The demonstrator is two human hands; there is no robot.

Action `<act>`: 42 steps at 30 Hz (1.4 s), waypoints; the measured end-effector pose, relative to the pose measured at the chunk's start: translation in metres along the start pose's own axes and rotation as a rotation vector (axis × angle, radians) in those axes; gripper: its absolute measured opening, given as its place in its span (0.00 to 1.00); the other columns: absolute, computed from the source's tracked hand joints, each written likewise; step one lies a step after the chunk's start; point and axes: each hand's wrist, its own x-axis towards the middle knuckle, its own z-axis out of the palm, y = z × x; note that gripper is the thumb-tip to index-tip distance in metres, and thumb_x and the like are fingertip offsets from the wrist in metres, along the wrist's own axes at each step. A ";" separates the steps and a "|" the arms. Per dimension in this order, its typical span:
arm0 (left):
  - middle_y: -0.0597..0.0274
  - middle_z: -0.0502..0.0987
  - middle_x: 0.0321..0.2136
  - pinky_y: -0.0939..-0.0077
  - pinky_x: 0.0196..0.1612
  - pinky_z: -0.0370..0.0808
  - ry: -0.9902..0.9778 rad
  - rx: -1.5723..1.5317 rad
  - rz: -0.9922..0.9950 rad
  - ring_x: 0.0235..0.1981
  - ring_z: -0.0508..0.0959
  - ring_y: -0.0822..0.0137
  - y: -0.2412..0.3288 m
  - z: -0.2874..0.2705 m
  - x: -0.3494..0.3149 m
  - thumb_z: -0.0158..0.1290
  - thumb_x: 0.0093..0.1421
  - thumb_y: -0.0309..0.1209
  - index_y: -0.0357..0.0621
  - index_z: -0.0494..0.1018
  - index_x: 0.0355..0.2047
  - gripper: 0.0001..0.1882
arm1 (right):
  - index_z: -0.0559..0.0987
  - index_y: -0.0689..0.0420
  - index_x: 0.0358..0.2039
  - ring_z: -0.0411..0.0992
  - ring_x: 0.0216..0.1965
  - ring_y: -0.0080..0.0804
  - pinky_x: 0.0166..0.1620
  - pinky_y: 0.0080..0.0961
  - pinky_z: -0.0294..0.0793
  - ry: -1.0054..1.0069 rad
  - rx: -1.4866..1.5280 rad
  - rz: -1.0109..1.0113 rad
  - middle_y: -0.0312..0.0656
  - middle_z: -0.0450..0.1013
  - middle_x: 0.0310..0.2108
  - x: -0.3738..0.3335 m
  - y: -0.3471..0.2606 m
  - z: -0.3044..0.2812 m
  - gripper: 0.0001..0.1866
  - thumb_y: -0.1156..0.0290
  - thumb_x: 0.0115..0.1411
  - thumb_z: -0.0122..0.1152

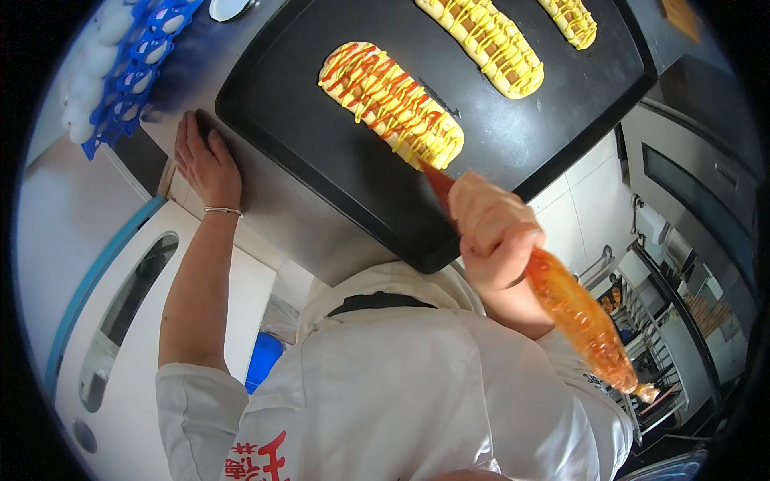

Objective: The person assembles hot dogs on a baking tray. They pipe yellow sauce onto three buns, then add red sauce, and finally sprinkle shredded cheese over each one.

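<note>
My right hand (493, 232) is closed round a clear piping bag (585, 313) filled with red-orange sauce. Its narrow tip points down at the near end of a long bun (389, 104) on a black baking tray (289, 160). Yellow zigzag lines cover that bun, and red lines cross most of its length, thinning toward the end by the tip. Two more buns, a middle one (489, 48) and a far one (571, 22), carry only yellow lines. My left hand (207, 160) lies flat on the steel table (281, 196) beside the tray, holding nothing.
Blue egg trays (132, 88) with white eggs stand at the far left. Next to them on the table is a round white lid (228, 8). A wire rack (654, 353) holds trays at the right. A blue container (263, 361) is down beside me.
</note>
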 end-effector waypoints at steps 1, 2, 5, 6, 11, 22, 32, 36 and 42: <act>0.57 0.64 0.62 0.60 0.67 0.52 0.008 -0.005 0.004 0.63 0.61 0.54 0.001 -0.001 0.000 0.42 0.67 0.38 0.48 0.62 0.63 0.24 | 0.57 0.50 0.12 0.52 0.12 0.28 0.23 0.27 0.57 0.004 -0.003 0.000 0.33 0.56 0.09 -0.001 0.000 0.000 0.31 0.50 0.72 0.31; 0.56 0.64 0.62 0.60 0.67 0.52 0.016 -0.010 0.007 0.63 0.61 0.54 0.001 -0.001 0.001 0.42 0.67 0.38 0.47 0.62 0.63 0.24 | 0.57 0.50 0.12 0.51 0.12 0.28 0.23 0.27 0.57 0.007 -0.005 -0.001 0.33 0.56 0.09 0.000 -0.001 -0.004 0.31 0.50 0.72 0.31; 0.56 0.64 0.62 0.59 0.66 0.53 0.013 -0.006 0.012 0.63 0.61 0.53 0.003 -0.003 0.003 0.42 0.67 0.37 0.46 0.63 0.63 0.24 | 0.57 0.50 0.12 0.51 0.12 0.28 0.23 0.27 0.56 0.021 0.031 0.005 0.33 0.55 0.09 0.012 0.000 -0.032 0.31 0.50 0.72 0.31; 0.55 0.64 0.62 0.59 0.66 0.53 0.012 -0.007 0.021 0.63 0.61 0.53 0.002 -0.002 0.002 0.42 0.67 0.37 0.46 0.63 0.63 0.24 | 0.57 0.50 0.12 0.51 0.12 0.28 0.23 0.27 0.56 0.021 0.032 0.003 0.33 0.55 0.09 0.011 -0.001 -0.034 0.31 0.50 0.72 0.31; 0.54 0.64 0.61 0.59 0.66 0.53 0.023 -0.008 0.041 0.63 0.62 0.52 -0.001 0.000 0.000 0.42 0.67 0.36 0.44 0.63 0.62 0.24 | 0.57 0.50 0.12 0.51 0.12 0.27 0.23 0.27 0.55 0.026 -0.028 -0.009 0.32 0.55 0.08 -0.013 -0.005 -0.010 0.31 0.50 0.72 0.31; 0.54 0.65 0.61 0.59 0.66 0.53 0.015 0.035 0.037 0.62 0.62 0.52 -0.002 0.001 -0.001 0.42 0.67 0.36 0.45 0.62 0.63 0.25 | 0.56 0.50 0.12 0.50 0.12 0.27 0.23 0.27 0.53 0.074 -0.045 -0.016 0.32 0.54 0.08 -0.019 -0.002 -0.028 0.31 0.50 0.73 0.30; 0.53 0.65 0.61 0.58 0.65 0.54 0.020 0.018 0.050 0.62 0.62 0.51 -0.008 0.002 -0.001 0.42 0.66 0.36 0.44 0.62 0.63 0.25 | 0.55 0.50 0.11 0.49 0.12 0.26 0.22 0.27 0.52 0.176 -0.001 0.018 0.31 0.53 0.08 -0.012 0.002 -0.040 0.31 0.50 0.73 0.30; 0.53 0.64 0.61 0.58 0.66 0.52 0.011 0.033 0.002 0.63 0.61 0.51 -0.001 0.003 0.003 0.42 0.67 0.37 0.45 0.61 0.63 0.25 | 0.53 0.49 0.11 0.46 0.13 0.24 0.25 0.26 0.51 0.239 0.270 0.123 0.30 0.50 0.08 0.032 -0.017 -0.055 0.32 0.49 0.73 0.29; 0.55 0.62 0.63 0.58 0.67 0.51 -0.028 0.041 -0.090 0.64 0.59 0.52 0.007 0.000 -0.001 0.41 0.67 0.35 0.45 0.61 0.64 0.25 | 0.53 0.47 0.11 0.46 0.14 0.20 0.30 0.23 0.57 0.446 0.678 0.223 0.29 0.48 0.09 0.120 -0.020 -0.081 0.31 0.50 0.73 0.34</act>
